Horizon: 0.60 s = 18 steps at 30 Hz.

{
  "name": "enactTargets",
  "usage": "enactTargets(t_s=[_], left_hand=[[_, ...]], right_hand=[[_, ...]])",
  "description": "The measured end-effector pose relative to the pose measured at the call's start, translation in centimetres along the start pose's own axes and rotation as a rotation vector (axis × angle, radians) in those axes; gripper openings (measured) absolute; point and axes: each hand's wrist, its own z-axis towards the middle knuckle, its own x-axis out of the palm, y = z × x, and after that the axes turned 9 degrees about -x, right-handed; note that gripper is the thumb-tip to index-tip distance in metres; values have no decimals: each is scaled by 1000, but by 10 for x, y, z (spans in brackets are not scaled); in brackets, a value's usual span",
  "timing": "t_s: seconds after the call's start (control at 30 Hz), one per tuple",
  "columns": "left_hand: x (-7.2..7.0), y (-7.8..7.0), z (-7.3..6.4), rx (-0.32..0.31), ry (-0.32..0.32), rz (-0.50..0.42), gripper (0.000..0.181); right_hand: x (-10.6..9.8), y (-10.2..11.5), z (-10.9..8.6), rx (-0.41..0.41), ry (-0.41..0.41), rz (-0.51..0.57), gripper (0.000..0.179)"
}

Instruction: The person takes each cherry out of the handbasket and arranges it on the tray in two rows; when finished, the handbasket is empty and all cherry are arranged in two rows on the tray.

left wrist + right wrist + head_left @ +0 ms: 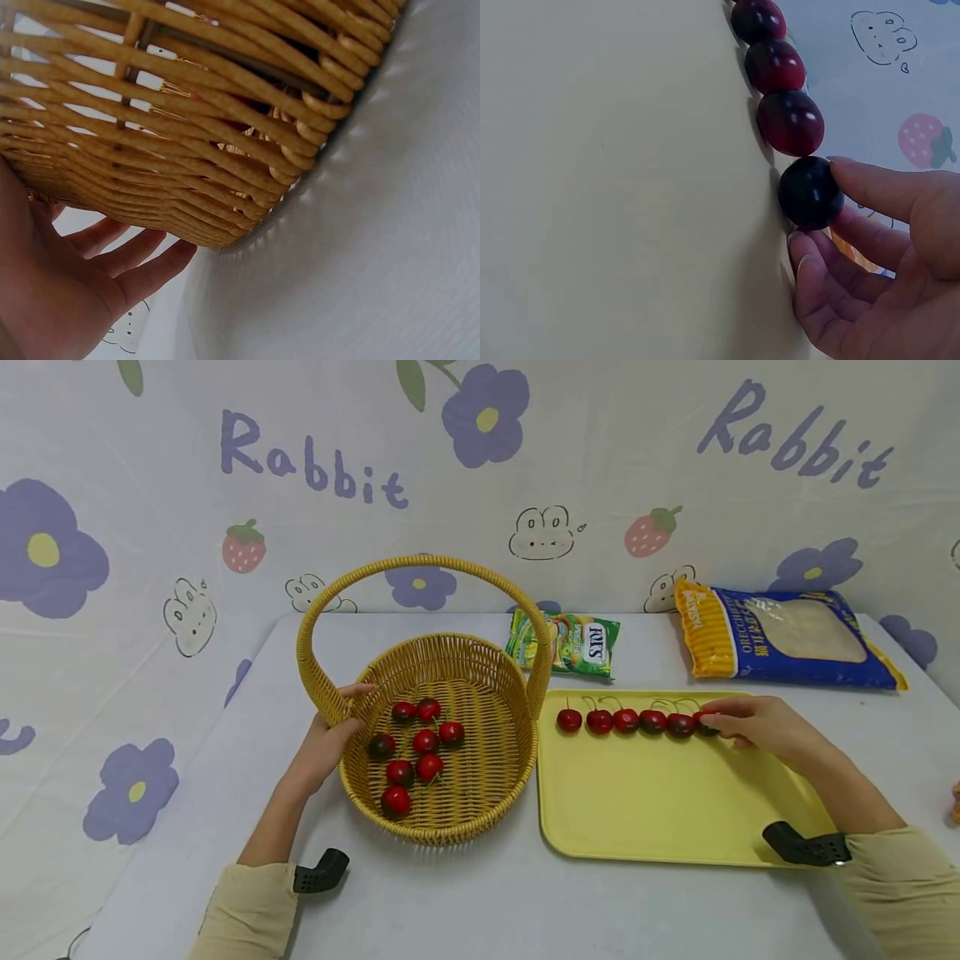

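At the left rim of a round wicker basket (pixel 491 777) with a tall handle, my left hand (pixel 328 747) grips the side; in the left wrist view its fingers (pixel 157 274) lie against the outer weave. Several dark red cherries (pixel 425 742) lie inside, mostly toward the basket's left. On a yellow tray (pixel 645 802), several cherries (pixel 626 721) form a row along the far edge, stems pointing away. My right hand (pixel 772 731) pinches the cherry (pixel 810 193) at the row's right end between thumb and fingers, close beside its neighbour (pixel 790 122).
Behind the basket lies a green snack packet (pixel 573 645). A blue and yellow pasta bag (pixel 787 637) rests at the back right, beyond the tray. A white cloth (pixel 480 902) covers the table, and a printed rabbit-and-flower curtain (pixel 337 568) hangs behind.
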Motion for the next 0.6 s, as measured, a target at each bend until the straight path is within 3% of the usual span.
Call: enactTargets(t_s=[0.6], left_hand=[[0,1,1,-1,0,-3,46]], right_hand=[[-5,-3,-4,35,33,6,53]])
